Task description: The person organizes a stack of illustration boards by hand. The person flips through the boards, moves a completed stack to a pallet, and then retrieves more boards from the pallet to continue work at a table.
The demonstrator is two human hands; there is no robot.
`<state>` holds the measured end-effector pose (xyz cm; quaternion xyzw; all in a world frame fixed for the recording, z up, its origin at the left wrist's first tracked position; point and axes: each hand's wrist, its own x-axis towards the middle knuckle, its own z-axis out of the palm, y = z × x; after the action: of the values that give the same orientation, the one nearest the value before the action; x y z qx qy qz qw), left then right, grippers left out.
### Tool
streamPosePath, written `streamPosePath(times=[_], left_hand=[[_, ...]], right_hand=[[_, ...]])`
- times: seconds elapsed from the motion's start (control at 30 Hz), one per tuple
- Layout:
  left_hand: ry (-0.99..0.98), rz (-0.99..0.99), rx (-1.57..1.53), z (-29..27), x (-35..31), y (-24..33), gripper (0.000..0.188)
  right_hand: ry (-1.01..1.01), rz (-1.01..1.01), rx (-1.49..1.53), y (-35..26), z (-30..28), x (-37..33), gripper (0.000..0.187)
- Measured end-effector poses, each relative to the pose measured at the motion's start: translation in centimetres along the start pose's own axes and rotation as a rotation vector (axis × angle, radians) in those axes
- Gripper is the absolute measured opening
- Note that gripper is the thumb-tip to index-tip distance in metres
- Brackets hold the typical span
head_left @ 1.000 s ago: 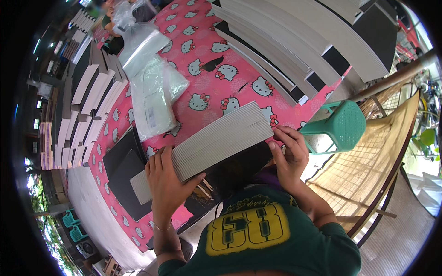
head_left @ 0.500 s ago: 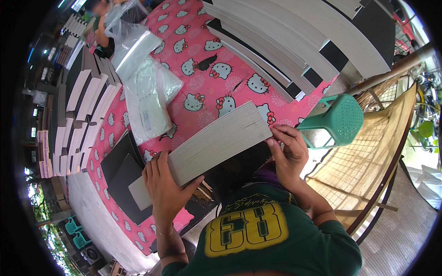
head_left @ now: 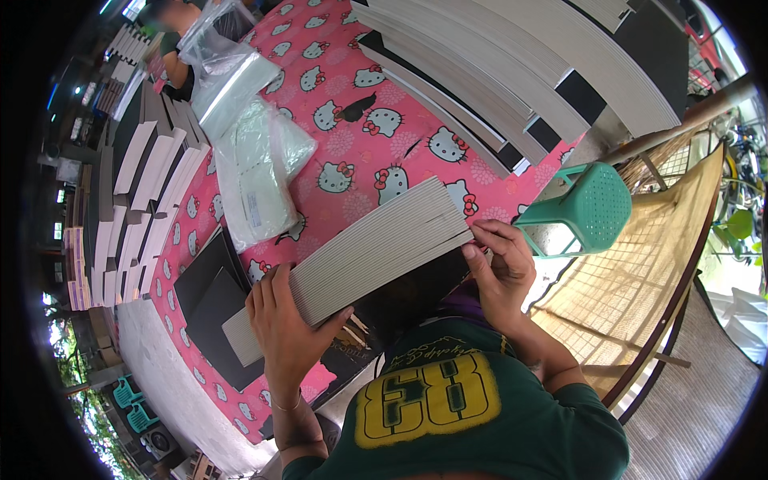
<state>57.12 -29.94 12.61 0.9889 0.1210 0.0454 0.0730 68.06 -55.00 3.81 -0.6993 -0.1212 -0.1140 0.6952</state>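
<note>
A thick stack of thin grey boards [head_left: 380, 248] lies at the table's near edge, its many layered edges facing up. My left hand [head_left: 290, 324] grips the stack near its left end, thumb on the near side and fingers over the far side. At the right end, my right hand [head_left: 502, 260] pinches the near corner between thumb and fingers. A narrow gap splits a few near boards from the others there. Beneath the left end lie black sheets [head_left: 204, 308], with a pale grey board end [head_left: 242, 336] over them. A shiny black surface [head_left: 408, 296] is between the stack and my body.
A pink table cover [head_left: 344, 208] with cartoon cats carries clear plastic packs [head_left: 256, 176]. Tall stacks of grey and black boards [head_left: 512, 72] stand far right, with more board stacks [head_left: 148, 192] at left. A green stool [head_left: 592, 208] stands right. Another person [head_left: 172, 48] is far left.
The gap between the near boards at the stack's right end has become wider. The stack's top right corner has shifted slightly left. My hands have barely moved.
</note>
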Motion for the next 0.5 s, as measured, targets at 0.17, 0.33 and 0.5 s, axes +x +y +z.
streamPosePath(times=[0.17,0.33,0.5], left_hand=[[0.001,0.003,0.008,0.05,0.01,-0.01,0.096],[0.009,0.009,0.005,0.07,0.0,-0.04,0.096],[0.023,0.022,0.011,0.14,-0.01,-0.11,0.095]], right_hand=[[-0.018,0.042,0.013,-0.61,0.16,0.31,0.029],[-0.039,0.06,-0.015,-0.22,-0.12,0.11,0.029],[-0.017,0.008,-0.021,-0.04,-0.03,0.08,0.028]])
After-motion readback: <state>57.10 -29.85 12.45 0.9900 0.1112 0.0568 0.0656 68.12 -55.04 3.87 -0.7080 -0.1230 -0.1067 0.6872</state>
